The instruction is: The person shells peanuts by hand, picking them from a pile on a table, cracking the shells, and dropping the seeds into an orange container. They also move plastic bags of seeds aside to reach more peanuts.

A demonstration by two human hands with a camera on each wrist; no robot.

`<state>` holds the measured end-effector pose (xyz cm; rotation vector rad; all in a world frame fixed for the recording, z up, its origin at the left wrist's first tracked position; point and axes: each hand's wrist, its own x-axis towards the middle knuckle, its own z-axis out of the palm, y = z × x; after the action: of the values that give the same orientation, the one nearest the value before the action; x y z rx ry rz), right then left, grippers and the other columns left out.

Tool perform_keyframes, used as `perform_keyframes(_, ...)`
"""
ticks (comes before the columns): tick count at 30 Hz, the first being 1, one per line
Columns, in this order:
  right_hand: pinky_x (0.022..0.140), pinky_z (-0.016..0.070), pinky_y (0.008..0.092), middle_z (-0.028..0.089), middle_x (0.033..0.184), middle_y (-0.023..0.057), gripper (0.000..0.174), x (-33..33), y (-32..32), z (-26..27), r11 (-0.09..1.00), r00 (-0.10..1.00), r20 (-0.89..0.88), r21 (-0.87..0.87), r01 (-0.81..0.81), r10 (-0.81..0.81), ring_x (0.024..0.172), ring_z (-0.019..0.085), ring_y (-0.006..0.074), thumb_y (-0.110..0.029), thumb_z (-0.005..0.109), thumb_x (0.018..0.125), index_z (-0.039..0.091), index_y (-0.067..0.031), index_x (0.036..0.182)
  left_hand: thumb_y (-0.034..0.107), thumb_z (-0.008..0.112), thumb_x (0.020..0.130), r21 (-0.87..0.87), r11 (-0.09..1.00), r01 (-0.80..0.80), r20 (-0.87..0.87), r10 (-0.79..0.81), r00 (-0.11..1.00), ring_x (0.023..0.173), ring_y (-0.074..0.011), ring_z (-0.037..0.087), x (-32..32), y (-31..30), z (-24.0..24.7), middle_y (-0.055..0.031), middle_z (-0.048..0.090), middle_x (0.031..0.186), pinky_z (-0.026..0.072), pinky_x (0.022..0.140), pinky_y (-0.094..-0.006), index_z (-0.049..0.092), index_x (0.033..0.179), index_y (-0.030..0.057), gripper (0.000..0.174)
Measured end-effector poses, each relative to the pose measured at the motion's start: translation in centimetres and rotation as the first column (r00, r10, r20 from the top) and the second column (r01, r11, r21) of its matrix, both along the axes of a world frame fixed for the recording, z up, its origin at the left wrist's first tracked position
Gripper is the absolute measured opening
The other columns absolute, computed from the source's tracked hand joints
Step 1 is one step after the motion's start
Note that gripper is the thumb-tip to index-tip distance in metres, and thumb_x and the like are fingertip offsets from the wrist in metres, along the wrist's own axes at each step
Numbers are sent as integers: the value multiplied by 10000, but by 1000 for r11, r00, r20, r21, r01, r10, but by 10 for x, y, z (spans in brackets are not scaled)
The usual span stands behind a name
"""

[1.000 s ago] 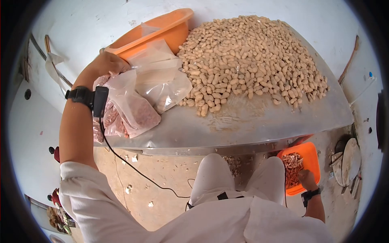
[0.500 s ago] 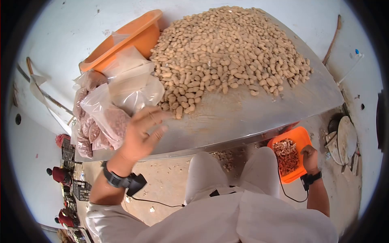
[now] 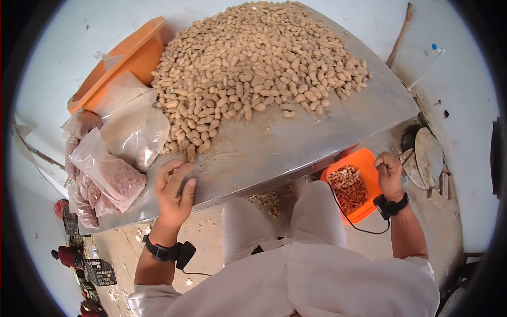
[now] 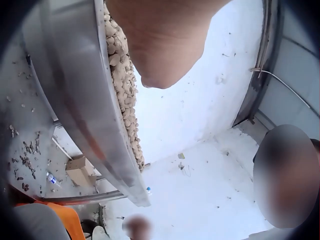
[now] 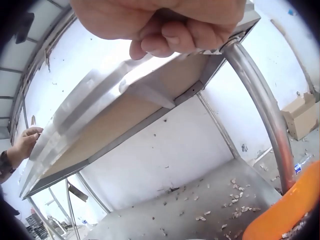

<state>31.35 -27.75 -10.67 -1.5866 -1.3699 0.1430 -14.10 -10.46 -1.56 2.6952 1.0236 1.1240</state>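
Observation:
My left hand (image 3: 173,193) is over the front edge of the metal table (image 3: 248,153), fingers spread and slightly bent, holding nothing. Just left of it lie clear plastic bags of pinkish shelled peanuts (image 3: 113,177). A large heap of unshelled peanuts (image 3: 253,63) covers the back of the table. My right hand (image 3: 390,174) is beside the right rim of an orange tub (image 3: 373,162) below table height, which contains reddish and pale bits. In the right wrist view its fingers (image 5: 177,37) are curled toward the palm, with nothing showing in them.
An orange basin (image 3: 119,61) leans behind the bags against the wall. Round boards (image 3: 428,150) stand on the floor at right. Black crates (image 3: 100,272) and people in dark red are far left. A cardboard box (image 5: 302,117) is on the floor.
My left hand has left the bags by the basin, swung right and down to the table's front edge. My right hand has risen out from over the tub to its right side.

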Motion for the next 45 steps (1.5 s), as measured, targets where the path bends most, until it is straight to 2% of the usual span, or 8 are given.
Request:
perform_keyframes(8, 611, 398, 258, 537, 765, 100, 169, -17, 19, 49, 983, 992, 119, 184, 25, -48, 659, 502, 181, 82, 427, 748, 550, 5, 834, 114, 619, 793, 29, 996, -86, 39, 85, 996, 1001, -290, 486, -8, 0, -2, -150, 521, 1092, 375, 877, -373, 626, 1032, 5, 263)
perform_keyframes(12, 691, 429, 291, 555, 859, 126, 160, -12, 28, 59, 972, 961, 267, 233, 2, -66, 753, 537, 257, 62, 490, 731, 571, -1, 853, 121, 610, 808, 24, 995, -102, 46, 101, 994, 1026, -295, 478, -11, 0, -6, -158, 507, 1110, 364, 892, -382, 619, 1039, -1, 261)
perform_keyframes(16, 763, 432, 324, 559, 959, 140, 204, -12, 36, 62, 971, 943, 326, 240, -8, -72, 872, 541, 283, 50, 519, 720, 604, -16, 893, 120, 599, 824, 22, 994, -104, 34, 103, 994, 1049, -291, 473, -12, 0, -9, -157, 494, 1135, 354, 918, -375, 610, 1060, -11, 270)
perform_keyframes(25, 794, 426, 365, 548, 1010, 102, 368, -13, 64, 72, 994, 826, 561, 108, -4, -58, 909, 496, 302, 73, 529, 672, 644, -70, 990, 110, 594, 816, 27, 992, -125, 52, 124, 991, 1052, -301, 472, -12, 0, -10, -159, 496, 1139, 357, 909, -382, 616, 1050, -15, 266)
perform_keyframes(31, 797, 438, 378, 555, 1021, 87, 279, -1, 69, 90, 994, 744, 659, 86, 70, -109, 918, 492, 308, 53, 552, 652, 656, -81, 874, 115, 594, 819, 12, 991, -131, 47, 130, 990, 1056, -303, 470, -10, 0, -6, -163, 493, 1140, 357, 913, -379, 618, 1047, -18, 265)
perform_keyframes(38, 826, 436, 379, 585, 1017, 109, 135, 54, 70, 105, 956, 719, 636, 117, 270, -281, 963, 520, 307, -52, 638, 711, 657, -55, 845, 137, 594, 826, 25, 990, -136, 34, 135, 990, 1082, -315, 460, -9, -1, -6, -168, 489, 1155, 351, 937, -391, 619, 1063, -6, 278)
perform_keyframes(41, 848, 434, 382, 592, 1025, 148, 206, 78, 82, 102, 973, 855, 484, -26, 230, -189, 992, 536, 331, -113, 647, 746, 651, -39, 938, 144, 598, 823, 46, 990, -131, 8, 131, 991, 1102, -329, 451, -6, 0, -4, -172, 486, 1176, 343, 951, -400, 619, 1072, 2, 287)
perform_keyframes(45, 900, 425, 367, 573, 1127, 191, 412, 87, 104, 116, 943, 916, 395, -275, 185, -65, 1057, 537, 344, -139, 649, 733, 584, 3, 1114, 141, 607, 807, 48, 988, -145, -22, 146, 989, 1122, -346, 442, -3, -1, -2, -176, 482, 1200, 330, 970, -414, 620, 1078, 14, 299)
